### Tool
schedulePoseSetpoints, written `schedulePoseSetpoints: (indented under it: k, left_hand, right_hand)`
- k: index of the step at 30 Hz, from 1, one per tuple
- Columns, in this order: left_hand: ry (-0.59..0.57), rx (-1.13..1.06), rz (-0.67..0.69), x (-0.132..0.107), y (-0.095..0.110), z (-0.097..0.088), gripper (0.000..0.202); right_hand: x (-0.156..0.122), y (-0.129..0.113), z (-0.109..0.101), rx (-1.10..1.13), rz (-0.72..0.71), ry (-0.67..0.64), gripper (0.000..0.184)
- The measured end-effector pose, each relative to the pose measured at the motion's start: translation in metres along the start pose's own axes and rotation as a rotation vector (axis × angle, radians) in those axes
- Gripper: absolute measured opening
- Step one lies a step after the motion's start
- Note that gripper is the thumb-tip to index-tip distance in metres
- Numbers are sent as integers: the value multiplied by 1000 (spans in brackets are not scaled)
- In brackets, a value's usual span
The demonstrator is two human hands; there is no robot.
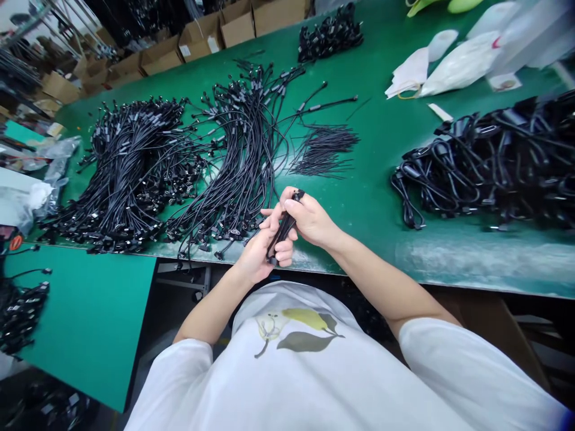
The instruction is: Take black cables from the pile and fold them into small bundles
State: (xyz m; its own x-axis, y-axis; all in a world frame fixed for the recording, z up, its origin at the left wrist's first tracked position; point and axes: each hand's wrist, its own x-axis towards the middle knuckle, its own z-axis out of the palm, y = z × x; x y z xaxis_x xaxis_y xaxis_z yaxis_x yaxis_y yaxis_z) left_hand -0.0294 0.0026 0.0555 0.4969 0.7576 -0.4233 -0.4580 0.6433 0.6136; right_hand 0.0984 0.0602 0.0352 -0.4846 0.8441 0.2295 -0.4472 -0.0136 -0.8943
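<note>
Both my hands meet at the near edge of the green table (377, 179). My left hand (263, 248) is curled round the lower part of a folded black cable bundle (282, 230). At the bundle's top end, my right hand (308, 218) pinches it with thumb and fingers. Just beyond my hands lies a fanned heap of loose black cables (242, 149), and a small pile of thin black ties (323, 149) lies to its right.
A second big heap of black cables (130, 167) covers the table's left. Bundled cables (494, 161) are piled at the right, another pile (330, 33) at the back. White plastic bags (453, 60) lie far right. Cardboard boxes (202, 36) line the far edge. A lower green table (90, 317) sits left.
</note>
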Motion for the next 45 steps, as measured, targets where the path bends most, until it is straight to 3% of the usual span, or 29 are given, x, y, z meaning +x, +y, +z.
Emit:
schedulePoseSetpoints:
  k: [5,8,12,16,22,28,31,33,34,36,38,40,42,45]
  left_hand:
    - [44,97,79,1,-8,-7,36]
    - [106,317,188,1,-9,-16,39]
    - [139,866,282,-1,-6,-25,39]
    - [55,1225,155,-5,-7,-25,34]
    - [-51,1436,46,-8,-11,-25,31]
    - [-18,1703,144,-1,-15,-28,27]
    - [-5,1620,131,3,-22,-34,27]
    - [26,1454,108,4,-27,-39,31]
    - [52,1345,104,6,-30,-42,34]
    - [121,1079,131,9,-31,-45,40]
    - [197,778,187,12,-29,-45,41]
    - [237,533,247,14,-24,-42,41]
    - [243,411,308,13,-21,-39,40]
    - [255,376,407,9,-19,-36,36]
  right_hand:
    - [-5,-13,-16,-224,-73,23,26]
    - [-14,-33,-27,-668,-261,38,20]
    - [-38,-34,-27,-1341,-389,-339,18]
    - [-64,-8,-21,-1725,-381,-466,21]
    - [-76,-2,-28,-1823,-393,-538,20]
    - [-71,5,-33,-1782,-289,-642,24]
    - [-67,6,-35,-1656,-142,-681,29]
    - [-53,-1,-48,-1477,-76,-708,29]
    - [-42,-6,-60,-1401,-60,-662,27]
    - [-10,-18,-94,-1347,-45,-425,21]
    - [26,-26,-136,-1459,1,25,22]
    - [57,-27,-176,-1535,46,260,25]
    - [76,-22,-205,-1600,82,381,28]
    - [83,-11,-223,-1683,97,461,32]
